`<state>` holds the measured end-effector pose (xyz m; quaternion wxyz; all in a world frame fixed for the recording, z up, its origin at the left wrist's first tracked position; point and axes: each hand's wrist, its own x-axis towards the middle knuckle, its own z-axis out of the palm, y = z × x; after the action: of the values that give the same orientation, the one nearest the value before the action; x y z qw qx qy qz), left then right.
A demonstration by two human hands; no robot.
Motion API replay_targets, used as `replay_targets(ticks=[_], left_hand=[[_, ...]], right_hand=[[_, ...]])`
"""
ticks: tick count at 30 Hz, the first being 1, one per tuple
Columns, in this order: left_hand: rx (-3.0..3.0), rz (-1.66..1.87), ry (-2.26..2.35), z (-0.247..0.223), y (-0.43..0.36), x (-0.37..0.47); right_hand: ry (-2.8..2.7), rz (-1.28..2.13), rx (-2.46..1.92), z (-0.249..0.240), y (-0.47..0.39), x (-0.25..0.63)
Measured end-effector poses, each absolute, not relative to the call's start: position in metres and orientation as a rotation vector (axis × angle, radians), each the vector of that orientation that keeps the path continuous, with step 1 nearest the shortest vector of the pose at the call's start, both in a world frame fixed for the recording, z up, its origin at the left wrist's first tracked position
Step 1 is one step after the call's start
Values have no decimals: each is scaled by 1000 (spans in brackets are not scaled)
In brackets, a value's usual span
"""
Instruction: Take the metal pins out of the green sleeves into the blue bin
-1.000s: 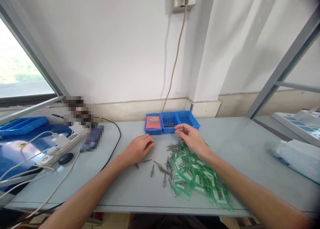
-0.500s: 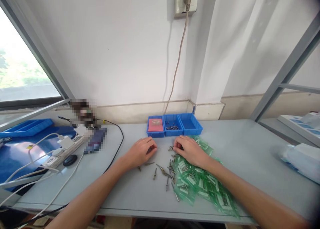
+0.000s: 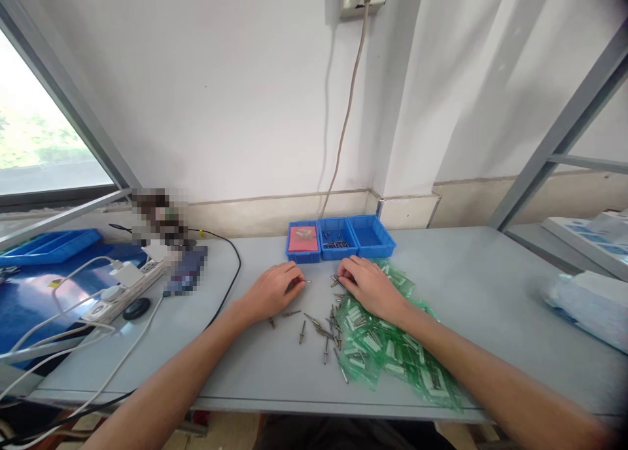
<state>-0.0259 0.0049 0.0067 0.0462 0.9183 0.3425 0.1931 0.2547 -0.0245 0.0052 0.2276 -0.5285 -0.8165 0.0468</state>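
Observation:
My left hand is closed in a pinch on a small metal rivet, whose end sticks out past the fingertips. My right hand is also closed, with a few rivets at its fingertips; the fingers partly hide them. Below the hands, several loose blind rivets are scattered on the grey table. Green plastic bags with rivets and white slips inside lie under and beside my right forearm.
Behind the hands stand three blue bins: one with a pink card, a middle bin with rivets, and a right bin. At left are a power strip, cables and a black round object. A white plastic package lies right.
The view has tipped slightly downward, so everything sits higher in the picture. Both hands keep nearly the same place and their pinched shape; the rivets at my right fingertips have shifted slightly.

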Motion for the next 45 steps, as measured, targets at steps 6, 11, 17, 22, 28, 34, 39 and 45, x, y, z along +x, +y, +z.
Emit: replay_targets(ticks=[6, 11, 17, 22, 28, 34, 39, 45], left_hand=[[2797, 595, 1048, 6, 5, -27], [2794, 589, 1052, 6, 5, -27], [2779, 575, 1058, 5, 6, -27], [2771, 600, 1048, 5, 6, -27], [2760, 591, 1056, 7, 5, -27], [2761, 585, 1035, 5, 7, -28], [2769, 622, 997, 4, 8, -29], [2769, 629, 978, 4, 9, -31]], right_hand=[[-2269, 245, -1419, 5, -23, 255], [-2266, 256, -1442, 0, -18, 257], [-2256, 258, -1448, -3, -16, 257], [-2254, 271, -1466, -3, -17, 257], [-2162, 326, -1421, 5, -20, 255], [-1938, 529, -1372, 18, -23, 254], [-1865, 577, -1325, 17, -18, 258], [-1859, 525, -1360, 12, -15, 261]])
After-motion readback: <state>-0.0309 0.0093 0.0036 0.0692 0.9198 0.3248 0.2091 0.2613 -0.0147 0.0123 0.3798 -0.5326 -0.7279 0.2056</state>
